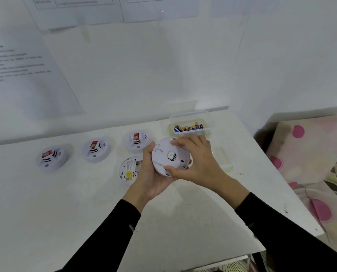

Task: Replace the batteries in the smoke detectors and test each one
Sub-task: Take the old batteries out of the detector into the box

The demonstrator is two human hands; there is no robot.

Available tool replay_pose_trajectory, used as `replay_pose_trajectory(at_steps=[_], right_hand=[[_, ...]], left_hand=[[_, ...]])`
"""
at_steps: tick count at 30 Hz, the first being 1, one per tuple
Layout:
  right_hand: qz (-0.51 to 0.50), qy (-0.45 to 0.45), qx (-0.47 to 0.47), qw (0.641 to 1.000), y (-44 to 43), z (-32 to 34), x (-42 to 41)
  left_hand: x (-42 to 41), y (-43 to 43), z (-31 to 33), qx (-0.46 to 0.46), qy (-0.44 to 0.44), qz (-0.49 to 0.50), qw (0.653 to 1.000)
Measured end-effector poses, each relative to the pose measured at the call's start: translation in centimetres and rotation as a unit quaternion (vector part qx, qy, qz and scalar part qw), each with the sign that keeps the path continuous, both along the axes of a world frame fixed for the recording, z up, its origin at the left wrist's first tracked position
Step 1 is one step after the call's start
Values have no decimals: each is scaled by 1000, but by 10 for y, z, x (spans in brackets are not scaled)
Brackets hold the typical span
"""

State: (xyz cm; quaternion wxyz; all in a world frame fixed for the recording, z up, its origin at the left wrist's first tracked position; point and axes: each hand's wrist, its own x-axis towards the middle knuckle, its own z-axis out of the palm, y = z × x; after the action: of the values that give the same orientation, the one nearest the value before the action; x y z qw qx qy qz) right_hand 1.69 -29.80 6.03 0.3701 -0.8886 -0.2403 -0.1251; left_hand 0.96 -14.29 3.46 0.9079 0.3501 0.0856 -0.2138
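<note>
Carrying everything, the table [65, 203]: white and broad, it ran from the left edge to a corner at the lower right.
Wall [163, 75]: white, with printed sheets [26, 75] stuck on it at the left and top; their text was too blurred to read.
Spotted cloth [311, 154]: pale with pink dots, it lay just past the table's right edge.
Sleeves [108, 232]: black, both reached in from the bottom edge.
Left hand [152, 173]: palm up, it cupped the left side of the held smoke detector [169, 156], thumb on the upper left rim.
Right hand [199, 163]: curled round the same unit from the right, fingers on the top rim, thumb on the bottom rim.
Held smoke detector: round and white, tilted with its back toward the camera, raised above the table just in front of the clear box [191, 116].
Three smoke detectors [96, 149]: they sat in a row along the far side of the table, each with a red mark on top.
Round unit [129, 170]: it lay flat beside the left hand, yellow label up, partly hidden by that hand.
Clear box: it stood at the back right of the table, behind the right hand.
Batteries [189, 127]: several lay inside the clear box.
</note>
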Motion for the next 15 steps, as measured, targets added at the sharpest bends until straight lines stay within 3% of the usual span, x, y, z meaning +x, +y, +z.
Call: replay_pose_trajectory(at_steps=[5, 9, 15], right_hand=[[54, 9, 4, 998, -19, 1, 2], [97, 2, 15, 995, -34, -6, -9], [157, 58, -40, 985, -64, -58, -29]], left_hand=[[-3, -11, -3, 18, -6, -1, 1000], [1, -9, -8, 28, 6, 59, 998], [13, 1, -9, -8, 29, 118, 993]])
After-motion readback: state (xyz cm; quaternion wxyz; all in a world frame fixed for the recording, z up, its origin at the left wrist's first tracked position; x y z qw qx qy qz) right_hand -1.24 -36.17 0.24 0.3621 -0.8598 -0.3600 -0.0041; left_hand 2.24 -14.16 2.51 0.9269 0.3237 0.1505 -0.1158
